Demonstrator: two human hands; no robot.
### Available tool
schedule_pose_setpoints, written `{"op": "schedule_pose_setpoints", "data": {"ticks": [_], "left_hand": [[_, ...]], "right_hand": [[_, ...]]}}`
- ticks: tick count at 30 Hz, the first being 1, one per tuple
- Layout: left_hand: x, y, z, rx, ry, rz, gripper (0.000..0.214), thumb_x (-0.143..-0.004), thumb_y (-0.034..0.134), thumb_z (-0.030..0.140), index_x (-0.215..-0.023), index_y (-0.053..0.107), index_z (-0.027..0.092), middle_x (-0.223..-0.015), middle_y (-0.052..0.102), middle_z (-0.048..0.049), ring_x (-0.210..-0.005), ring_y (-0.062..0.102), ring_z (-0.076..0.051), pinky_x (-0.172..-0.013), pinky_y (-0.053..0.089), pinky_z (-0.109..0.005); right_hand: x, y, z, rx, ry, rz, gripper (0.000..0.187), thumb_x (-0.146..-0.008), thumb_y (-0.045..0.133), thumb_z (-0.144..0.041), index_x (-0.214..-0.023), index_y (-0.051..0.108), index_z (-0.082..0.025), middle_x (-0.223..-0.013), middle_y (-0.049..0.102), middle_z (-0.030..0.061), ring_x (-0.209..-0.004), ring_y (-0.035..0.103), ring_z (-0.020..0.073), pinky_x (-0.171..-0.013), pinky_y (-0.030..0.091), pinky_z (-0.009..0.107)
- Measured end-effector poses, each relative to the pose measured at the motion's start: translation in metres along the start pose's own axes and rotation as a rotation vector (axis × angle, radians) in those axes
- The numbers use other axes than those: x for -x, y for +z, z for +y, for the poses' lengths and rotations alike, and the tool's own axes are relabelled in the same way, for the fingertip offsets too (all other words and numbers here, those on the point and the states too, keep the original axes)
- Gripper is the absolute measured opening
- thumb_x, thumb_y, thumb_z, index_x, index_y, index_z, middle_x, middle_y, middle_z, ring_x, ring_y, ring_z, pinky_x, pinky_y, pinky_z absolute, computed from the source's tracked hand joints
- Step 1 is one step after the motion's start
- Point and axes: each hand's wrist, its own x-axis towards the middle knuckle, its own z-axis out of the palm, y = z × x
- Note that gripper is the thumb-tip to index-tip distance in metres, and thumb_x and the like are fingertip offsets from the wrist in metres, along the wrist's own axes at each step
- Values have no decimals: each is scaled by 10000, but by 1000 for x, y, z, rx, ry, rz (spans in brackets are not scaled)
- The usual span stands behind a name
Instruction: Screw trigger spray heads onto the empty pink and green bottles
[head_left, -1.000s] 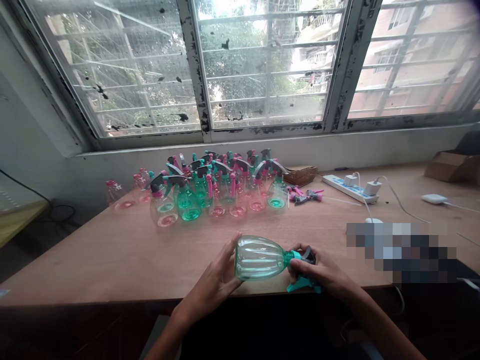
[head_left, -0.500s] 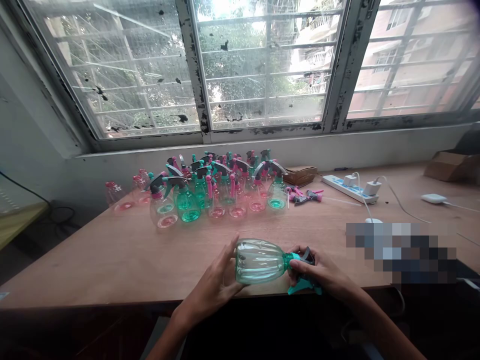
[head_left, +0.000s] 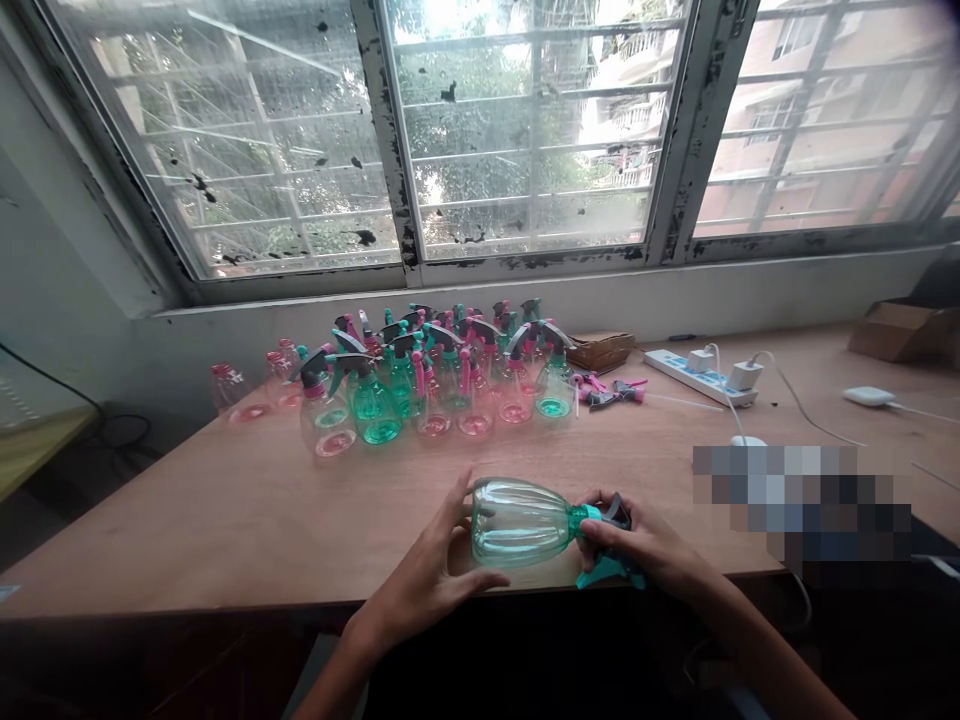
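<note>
A clear green spray bottle (head_left: pixel 517 522) lies on its side in the air above the table's front edge, base to the left. My right hand (head_left: pixel 643 543) is closed around its neck and the teal-and-black trigger head (head_left: pixel 611 572). At the base end, my left hand (head_left: pixel 429 562) is open, its fingers apart and curved by the bottom of the bottle. The left thumb stretches out below the bottle; whether the fingertips touch the far side is hidden.
Several pink and green spray bottles (head_left: pixel 379 410) stand grouped near the window wall. Loose pink-and-black trigger heads (head_left: pixel 611 393) lie to their right. Beyond are a brown packet (head_left: pixel 601 352), a power strip (head_left: pixel 699 378) with cables, and a cardboard box (head_left: pixel 904 332).
My left thumb has moved away from the bottle and straightened, and the left hand has loosened. The right hand and the bottle stay nearly in place.
</note>
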Motion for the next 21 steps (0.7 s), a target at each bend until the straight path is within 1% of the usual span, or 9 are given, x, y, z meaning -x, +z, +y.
{"op": "schedule_pose_setpoints", "data": {"ticks": [3, 5, 7, 9, 12, 15, 18, 20, 21], "left_hand": [[0, -1, 1, -16, 4, 25, 1036, -846, 799, 257, -1613, 115, 389, -1607, 364, -93, -1343, 537, -316, -1111, 500, -458], [0, -1, 0, -26, 15, 28, 916, -891, 743, 245, -1601, 184, 391, -1615, 358, -75, -1329, 551, -295, -1127, 484, -448], [1, 0, -2, -12, 24, 18, 829, -948, 652, 216, -1601, 174, 398, -1607, 372, -69, -1294, 587, -268, -1124, 483, -446], [1, 1, -3, 0, 29, 6, 858, -952, 641, 211, -1608, 121, 400, -1596, 386, -73, -1304, 584, -268, -1120, 485, -449], [0, 1, -2, -14, 21, 11, 1042, -867, 771, 254, -1615, 58, 384, -1597, 380, -94, -1339, 550, -304, -1110, 498, -451], [0, 0, 0, -118, 22, 49, 1031, -843, 802, 273, -1614, 125, 370, -1599, 369, -99, -1357, 513, -321, -1128, 480, -454], [1, 0, -1, -195, 57, 77, 858, -931, 679, 216, -1601, 176, 401, -1619, 332, -75, -1357, 503, -302, -1140, 458, -453], [2, 1, -1, -178, 63, 60, 821, -974, 591, 182, -1605, 123, 420, -1609, 349, -72, -1320, 543, -278, -1132, 461, -460], [2, 1, -1, -157, 55, 44, 860, -971, 601, 184, -1608, 74, 423, -1602, 362, -75, -1308, 557, -275, -1126, 467, -465]], "right_hand": [[0, 0, 0, -23, -6, -6, 329, -854, 782, -458, -976, 615, -202, -692, 782, 9, -659, 724, 214, -653, 553, 322], [0, 0, 0, -29, -13, -10, 320, -862, 776, -454, -979, 621, -199, -693, 783, 9, -659, 725, 209, -649, 552, 313], [0, 0, -1, -31, -18, -9, 317, -867, 771, -454, -979, 626, -195, -693, 781, 8, -659, 726, 208, -645, 553, 309], [0, 0, -1, -31, -21, -8, 313, -870, 770, -451, -974, 627, -192, -695, 781, 11, -657, 727, 207, -644, 556, 309], [0, 0, 0, -43, -19, -11, 313, -870, 776, -440, -977, 625, -188, -700, 780, 13, -656, 725, 202, -645, 561, 308], [0, 0, 1, -50, -13, -14, 320, -866, 785, -434, -987, 623, -186, -698, 779, 9, -656, 724, 193, -643, 562, 296], [0, 0, 1, -38, -15, -10, 326, -871, 780, -437, -1002, 627, -181, -698, 781, 12, -657, 720, 187, -639, 560, 286], [-1, -1, 1, -35, -21, -2, 327, -877, 774, -438, -1014, 625, -180, -702, 783, 13, -660, 719, 186, -643, 559, 285], [-1, -1, 1, -32, -25, -2, 325, -879, 771, -437, -1014, 624, -181, -703, 783, 13, -661, 719, 187, -645, 558, 286]]}}
